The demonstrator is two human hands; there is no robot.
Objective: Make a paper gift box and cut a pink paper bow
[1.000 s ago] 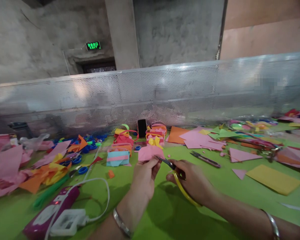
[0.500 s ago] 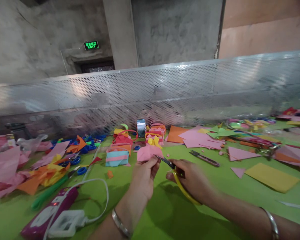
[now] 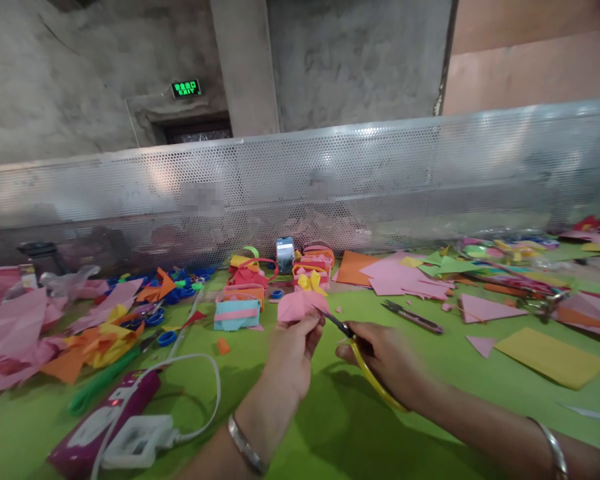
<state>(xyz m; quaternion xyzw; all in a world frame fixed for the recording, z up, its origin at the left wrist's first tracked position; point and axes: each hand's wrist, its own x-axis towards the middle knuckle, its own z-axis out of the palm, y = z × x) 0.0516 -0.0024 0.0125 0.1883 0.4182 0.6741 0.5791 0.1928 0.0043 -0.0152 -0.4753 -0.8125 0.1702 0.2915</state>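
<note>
My left hand (image 3: 294, 353) pinches a folded pink paper piece (image 3: 299, 305) and holds it up over the green table (image 3: 330, 427). My right hand (image 3: 387, 360) is closed round yellow-handled scissors (image 3: 356, 348), whose dark blades point left and touch the lower edge of the pink paper. Both wrists wear a silver bangle.
Small paper boxes (image 3: 237, 313) and a phone (image 3: 285, 253) stand behind the hands. Pink and orange scraps (image 3: 40, 333) lie left, a purple power strip (image 3: 103, 423) near left. Another pair of scissors (image 3: 411, 317), pink sheets (image 3: 405, 277) and a yellow sheet (image 3: 550, 357) lie right. A perforated metal screen (image 3: 380, 180) closes the back.
The hands have stayed together at the pink paper, drifting slightly right and up. The phone screen, dark one second ago, is now lit.
</note>
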